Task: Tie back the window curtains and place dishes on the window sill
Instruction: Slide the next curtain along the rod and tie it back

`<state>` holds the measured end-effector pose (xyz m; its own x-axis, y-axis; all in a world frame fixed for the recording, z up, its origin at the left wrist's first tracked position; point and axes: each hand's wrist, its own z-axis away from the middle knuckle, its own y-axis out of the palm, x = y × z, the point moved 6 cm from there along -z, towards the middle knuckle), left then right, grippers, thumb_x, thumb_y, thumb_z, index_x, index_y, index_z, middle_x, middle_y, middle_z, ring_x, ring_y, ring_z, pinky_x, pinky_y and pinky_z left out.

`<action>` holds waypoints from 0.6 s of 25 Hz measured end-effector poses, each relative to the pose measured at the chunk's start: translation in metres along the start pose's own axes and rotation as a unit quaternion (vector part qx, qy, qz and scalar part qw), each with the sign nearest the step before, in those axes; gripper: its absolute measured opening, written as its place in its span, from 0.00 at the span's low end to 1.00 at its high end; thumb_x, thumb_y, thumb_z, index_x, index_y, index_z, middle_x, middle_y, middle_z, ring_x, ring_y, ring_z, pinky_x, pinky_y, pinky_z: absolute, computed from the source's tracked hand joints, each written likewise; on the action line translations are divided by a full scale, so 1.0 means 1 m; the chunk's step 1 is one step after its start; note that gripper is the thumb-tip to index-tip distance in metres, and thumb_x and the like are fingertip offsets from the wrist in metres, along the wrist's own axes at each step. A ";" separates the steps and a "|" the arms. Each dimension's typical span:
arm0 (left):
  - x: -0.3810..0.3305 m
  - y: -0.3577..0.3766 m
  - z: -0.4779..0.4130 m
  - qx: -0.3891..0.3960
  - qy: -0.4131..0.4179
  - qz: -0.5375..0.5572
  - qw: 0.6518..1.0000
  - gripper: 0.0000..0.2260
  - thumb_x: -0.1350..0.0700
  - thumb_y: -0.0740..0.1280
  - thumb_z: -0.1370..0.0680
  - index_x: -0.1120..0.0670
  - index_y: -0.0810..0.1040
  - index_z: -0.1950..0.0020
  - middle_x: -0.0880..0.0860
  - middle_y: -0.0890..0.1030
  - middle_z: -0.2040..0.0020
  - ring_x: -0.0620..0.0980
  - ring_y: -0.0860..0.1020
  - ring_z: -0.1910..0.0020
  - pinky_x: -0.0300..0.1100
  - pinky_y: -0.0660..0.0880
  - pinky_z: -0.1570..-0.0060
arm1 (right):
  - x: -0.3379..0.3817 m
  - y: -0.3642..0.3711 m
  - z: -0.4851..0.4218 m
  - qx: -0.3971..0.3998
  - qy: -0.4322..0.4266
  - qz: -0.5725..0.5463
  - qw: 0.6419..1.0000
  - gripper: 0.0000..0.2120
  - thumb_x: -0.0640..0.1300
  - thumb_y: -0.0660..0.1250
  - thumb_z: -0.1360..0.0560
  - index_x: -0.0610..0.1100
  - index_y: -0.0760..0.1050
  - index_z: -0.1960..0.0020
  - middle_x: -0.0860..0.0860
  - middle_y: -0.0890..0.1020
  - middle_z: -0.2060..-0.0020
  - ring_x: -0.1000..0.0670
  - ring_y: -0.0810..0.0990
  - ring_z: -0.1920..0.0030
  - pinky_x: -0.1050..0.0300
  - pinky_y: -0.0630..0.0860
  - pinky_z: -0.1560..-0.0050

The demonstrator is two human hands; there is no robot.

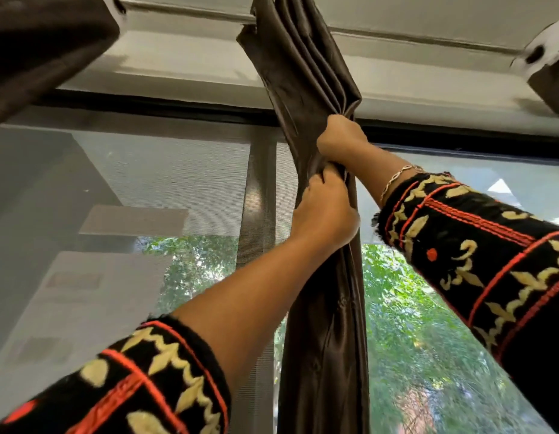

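Curtain, head view: dark brown satin, gathered into one pleated bundle hanging before the window. I see my right hand fisted round the curtain's pleats, high up. My left hand sits just beneath it on the same curtain, fingers curled, pinching the folds. Chain bracelet, right wrist, right of the curtain. Mesh screen left of the curtain. Second brown panel up and left of it.

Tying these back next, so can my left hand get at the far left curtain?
Probably, once freed: nothing blocks the way to the far left curtain, but the left hand grips the bunched middle curtain.
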<state>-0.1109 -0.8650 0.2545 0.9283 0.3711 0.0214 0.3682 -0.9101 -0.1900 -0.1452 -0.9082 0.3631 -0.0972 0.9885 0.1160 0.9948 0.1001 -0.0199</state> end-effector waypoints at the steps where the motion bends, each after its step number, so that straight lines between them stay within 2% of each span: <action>1: -0.001 0.003 0.004 0.004 -0.015 -0.008 1.000 0.27 0.64 0.60 0.27 0.58 0.56 0.29 0.60 0.66 0.34 0.61 0.66 0.35 0.55 0.68 0.40 | 0.000 -0.001 0.004 0.016 -0.025 -0.012 0.999 0.15 0.37 0.56 0.24 0.39 0.68 0.37 0.38 0.70 0.35 0.38 0.69 0.35 0.51 0.68 0.39; 3: -0.008 0.005 0.016 -0.007 -0.041 -0.018 0.999 0.26 0.64 0.60 0.28 0.58 0.58 0.31 0.60 0.65 0.35 0.62 0.65 0.35 0.57 0.67 0.40 | 0.000 -0.006 0.015 0.050 -0.082 -0.040 0.995 0.25 0.36 0.56 0.25 0.41 0.59 0.28 0.40 0.67 0.31 0.40 0.67 0.33 0.50 0.67 0.35; 5: -0.011 0.000 0.027 -0.035 -0.055 -0.026 0.998 0.27 0.65 0.60 0.28 0.58 0.58 0.30 0.59 0.63 0.32 0.61 0.64 0.33 0.59 0.67 0.39 | 0.002 -0.012 0.027 0.058 -0.126 -0.057 0.989 0.33 0.37 0.59 0.26 0.48 0.50 0.24 0.41 0.68 0.33 0.41 0.70 0.36 0.54 0.69 0.40; 7: -0.011 -0.006 0.039 -0.051 -0.070 -0.041 0.995 0.32 0.66 0.60 0.28 0.56 0.52 0.26 0.57 0.59 0.28 0.57 0.60 0.29 0.58 0.66 0.36 | 0.001 -0.018 0.043 0.041 -0.153 -0.091 0.983 0.35 0.42 0.61 0.24 0.50 0.44 0.24 0.40 0.72 0.37 0.41 0.73 0.41 0.56 0.69 0.46; 8: -0.012 -0.009 0.046 -0.048 -0.081 -0.051 0.994 0.34 0.66 0.61 0.27 0.55 0.49 0.25 0.56 0.56 0.26 0.56 0.57 0.27 0.57 0.65 0.35 | 0.000 -0.020 0.053 0.033 -0.158 -0.116 0.980 0.34 0.47 0.60 0.22 0.49 0.43 0.24 0.40 0.73 0.38 0.41 0.74 0.41 0.55 0.69 0.46; 10: -0.012 -0.014 0.062 -0.031 -0.101 -0.069 0.992 0.37 0.65 0.62 0.27 0.54 0.44 0.24 0.55 0.52 0.24 0.54 0.53 0.25 0.56 0.62 0.31 | -0.008 -0.020 0.072 0.022 -0.136 -0.153 0.979 0.32 0.53 0.56 0.21 0.45 0.45 0.24 0.40 0.74 0.38 0.41 0.74 0.40 0.54 0.69 0.44; 12: -0.013 -0.020 0.079 -0.024 -0.116 -0.074 0.990 0.39 0.65 0.62 0.28 0.53 0.41 0.24 0.54 0.50 0.24 0.54 0.51 0.25 0.55 0.61 0.31 | -0.020 -0.019 0.092 0.015 -0.100 -0.163 0.981 0.29 0.53 0.54 0.20 0.42 0.50 0.25 0.39 0.75 0.39 0.40 0.74 0.40 0.53 0.69 0.47; 15: -0.017 -0.027 0.108 -0.021 -0.116 -0.084 0.989 0.41 0.65 0.62 0.27 0.51 0.38 0.25 0.53 0.48 0.23 0.55 0.57 0.27 0.55 0.68 0.36 | -0.033 -0.014 0.129 0.033 -0.085 -0.118 0.989 0.25 0.51 0.54 0.20 0.41 0.56 0.27 0.39 0.74 0.40 0.39 0.72 0.40 0.52 0.68 0.49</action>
<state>-0.1426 -0.8267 0.1530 0.8190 0.5455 -0.1778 0.5224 -0.8372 -0.1618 -0.1600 -0.9275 0.2313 -0.3367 0.9406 -0.0440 0.9398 0.3327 -0.0781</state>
